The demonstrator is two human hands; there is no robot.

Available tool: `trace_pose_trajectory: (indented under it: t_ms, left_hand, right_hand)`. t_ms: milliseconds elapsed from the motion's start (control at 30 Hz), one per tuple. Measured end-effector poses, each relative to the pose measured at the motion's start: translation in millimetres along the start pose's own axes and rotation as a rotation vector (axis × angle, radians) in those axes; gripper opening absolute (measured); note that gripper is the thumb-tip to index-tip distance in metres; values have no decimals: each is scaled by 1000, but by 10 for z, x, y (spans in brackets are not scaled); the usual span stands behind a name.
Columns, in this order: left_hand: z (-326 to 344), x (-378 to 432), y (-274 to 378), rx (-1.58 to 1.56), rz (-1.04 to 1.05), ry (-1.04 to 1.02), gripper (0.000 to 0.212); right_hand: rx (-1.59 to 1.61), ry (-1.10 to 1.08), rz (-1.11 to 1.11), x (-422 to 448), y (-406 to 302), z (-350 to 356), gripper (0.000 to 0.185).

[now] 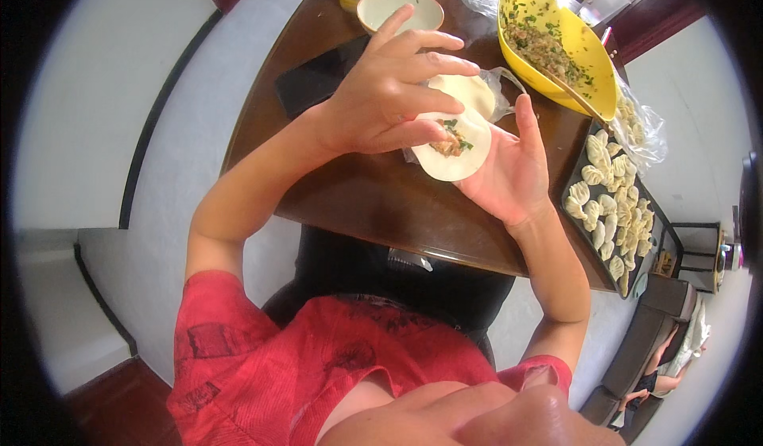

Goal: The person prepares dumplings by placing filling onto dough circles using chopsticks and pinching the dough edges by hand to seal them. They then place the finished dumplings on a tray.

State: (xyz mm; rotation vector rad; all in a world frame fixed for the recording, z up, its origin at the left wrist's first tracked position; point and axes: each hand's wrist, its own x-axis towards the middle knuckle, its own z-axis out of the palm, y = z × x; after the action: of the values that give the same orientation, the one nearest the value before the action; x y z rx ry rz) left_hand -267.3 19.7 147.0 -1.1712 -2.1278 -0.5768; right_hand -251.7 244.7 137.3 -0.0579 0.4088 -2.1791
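Observation:
A round dumpling wrapper [456, 169] rests on the fingers of my right hand [506, 172], whose palm faces up with the thumb raised apart. A small mound of meat filling [454, 145] with green bits lies on it. From the left, my left hand [387, 91] reaches across, back uppermost. Its thumb tip is at the filling and its index finger crosses the wrapper's far edge; whether the two pinch the dough is unclear. The other fingers are spread. Beyond my hands lies more pale round dough [471, 91], partly hidden, beside clear plastic [506, 82].
Filling and a wooden utensil [566, 85] lie in a yellow bowl [602, 97]. Rows of pleated dumplings [605, 207] cover a dark tray [596, 252] at right. A white bowl [426, 5] and dark flat object [316, 76] sit on the brown table [369, 201]. A person [656, 374] is on a sofa.

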Motion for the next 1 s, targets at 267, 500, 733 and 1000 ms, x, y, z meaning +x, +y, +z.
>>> trace_pose_trajectory:
  t_ms: [267, 500, 733, 1000]
  left_hand:
    - [-78, -6, -26, -28, 37, 136, 59]
    - [-68, 10, 120, -62, 71, 68, 54]
    - [15, 35, 239, -24, 123, -19, 32]
    - [45, -68, -368, 220, -188, 183, 45]
  right_hand:
    - [17, -54, -53, -16, -154, 37, 90]
    - [34, -120, -89, -12, -230, 2, 87]
    - [41, -50, -106, -15, -193, -25, 84]
    - [35, -38, -86, 14, -123, 85, 85]
